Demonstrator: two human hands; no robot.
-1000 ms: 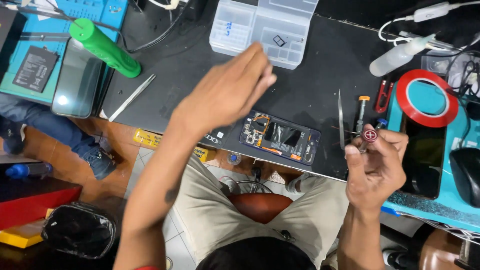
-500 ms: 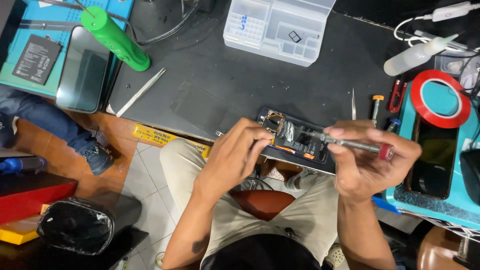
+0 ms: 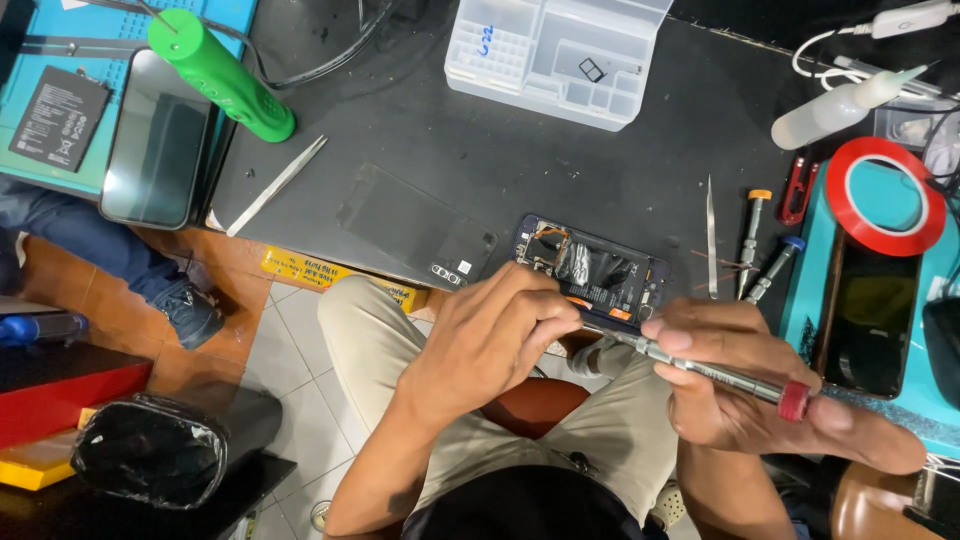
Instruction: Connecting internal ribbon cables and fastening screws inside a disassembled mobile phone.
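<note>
Phone, back off and insides showing, is lying at the near edge of the table. We are now leaning in closer than half a second ago. Our left hand is resting on the phone's lower left corner, fingers curled, pinning it. Our right hand is gripping the screwdriver, tip meeting the phone's bottom edge. Work on the screws looks underway. Two more drivers are lying just right of the phone.

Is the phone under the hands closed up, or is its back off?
Back off: the phone lies with boards, a flex cable and a dark battery area exposed. The right hand holds a screwdriver at its edge.
</note>
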